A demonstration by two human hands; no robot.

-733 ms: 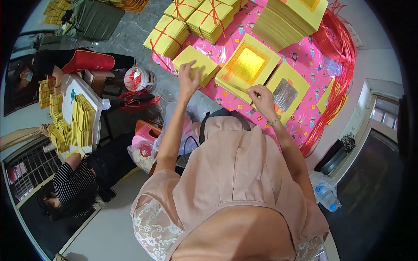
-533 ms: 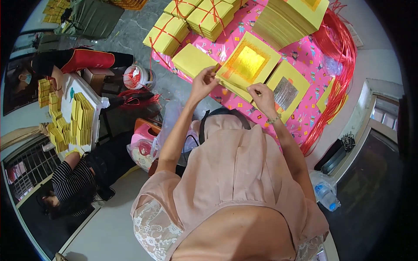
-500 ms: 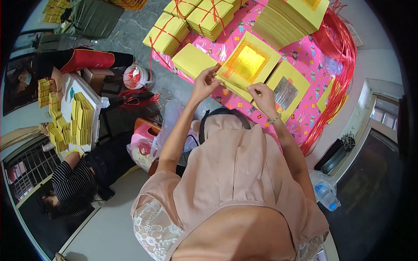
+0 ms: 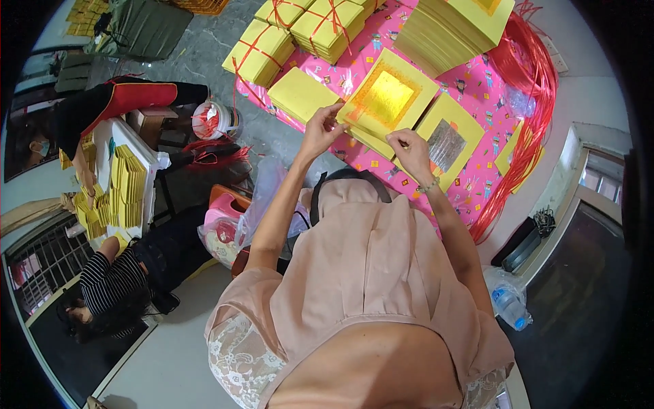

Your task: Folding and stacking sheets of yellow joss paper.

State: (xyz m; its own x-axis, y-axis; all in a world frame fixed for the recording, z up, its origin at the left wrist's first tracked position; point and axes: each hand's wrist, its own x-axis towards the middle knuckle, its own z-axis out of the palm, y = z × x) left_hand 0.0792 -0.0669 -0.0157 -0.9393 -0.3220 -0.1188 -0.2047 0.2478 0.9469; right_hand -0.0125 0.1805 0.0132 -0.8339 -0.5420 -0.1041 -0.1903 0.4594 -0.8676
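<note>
My left hand pinches the near-left corner of the top sheet of a stack of yellow paper with a gold foil square. My right hand touches the near edge of the same stack with its fingers bent. To the left of this stack lies a plain yellow stack; to the right lies a yellow stack with a silver foil square. All rest on a pink patterned sheet.
Yellow bundles tied with red string and a tall yellow stack lie further away. Red strings trail along the right. At left, two other people work at a white table holding folded yellow papers. A water bottle stands at right.
My left hand has moved right from the plain yellow stack to the gold foil stack's corner. My right hand has stayed near the same edge.
</note>
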